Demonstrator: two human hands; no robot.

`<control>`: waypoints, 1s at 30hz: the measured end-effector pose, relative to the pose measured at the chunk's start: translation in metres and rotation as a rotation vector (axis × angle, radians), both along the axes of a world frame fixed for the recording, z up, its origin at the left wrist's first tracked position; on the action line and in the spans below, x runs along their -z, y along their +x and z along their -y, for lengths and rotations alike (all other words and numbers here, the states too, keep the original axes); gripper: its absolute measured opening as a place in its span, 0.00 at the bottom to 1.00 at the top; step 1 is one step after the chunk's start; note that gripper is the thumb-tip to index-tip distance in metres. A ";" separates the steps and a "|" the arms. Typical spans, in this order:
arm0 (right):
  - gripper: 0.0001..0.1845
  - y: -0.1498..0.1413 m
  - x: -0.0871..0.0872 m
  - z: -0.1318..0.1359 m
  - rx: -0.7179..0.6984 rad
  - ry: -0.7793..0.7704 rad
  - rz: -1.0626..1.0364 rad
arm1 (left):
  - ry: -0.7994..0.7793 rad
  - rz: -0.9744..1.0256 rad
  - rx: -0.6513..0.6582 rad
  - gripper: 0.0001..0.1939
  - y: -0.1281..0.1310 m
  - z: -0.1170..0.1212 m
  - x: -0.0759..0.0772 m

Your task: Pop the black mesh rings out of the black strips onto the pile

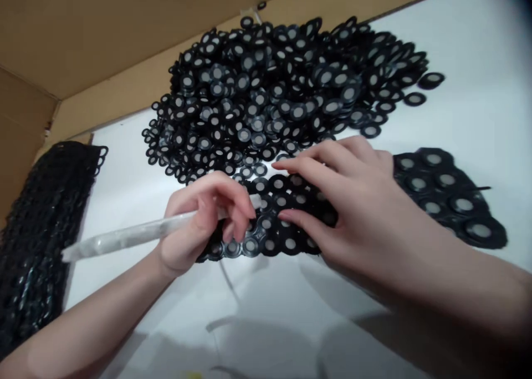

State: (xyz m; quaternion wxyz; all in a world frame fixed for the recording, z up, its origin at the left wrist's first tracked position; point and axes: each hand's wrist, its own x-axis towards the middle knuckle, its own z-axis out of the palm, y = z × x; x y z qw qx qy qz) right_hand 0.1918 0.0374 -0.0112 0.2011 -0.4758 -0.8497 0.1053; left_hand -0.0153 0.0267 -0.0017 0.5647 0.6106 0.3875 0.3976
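Note:
My left hand (pixel 208 218) is closed round a long whitish rod (pixel 128 239) that looks wrapped in clear plastic or tape. The rod's near end sticks out to the left; its tip is by my fingertips, over a black sheet (pixel 270 246) set with rows of round pale-centred discs. My right hand (pixel 353 185) is spread over the right part of this sheet, thumb and fingers apart, hiding some of the discs. I cannot see anything held in it. Just beyond both hands lies a large heap of loose black rings with pale centres (pixel 257 107).
At the left stands a stack of black perforated sheets (pixel 50 218). Another black sheet with discs (pixel 446 179) lies on the right, partly behind my right forearm. Brown cardboard walls (pixel 124 91) border the white table (pixel 266 323). Stray rings (pixel 414 99) lie right of the heap.

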 end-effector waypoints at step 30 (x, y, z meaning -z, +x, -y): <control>0.05 -0.003 -0.015 -0.021 -0.104 -0.334 -0.064 | 0.438 -0.255 0.157 0.22 0.010 0.005 0.001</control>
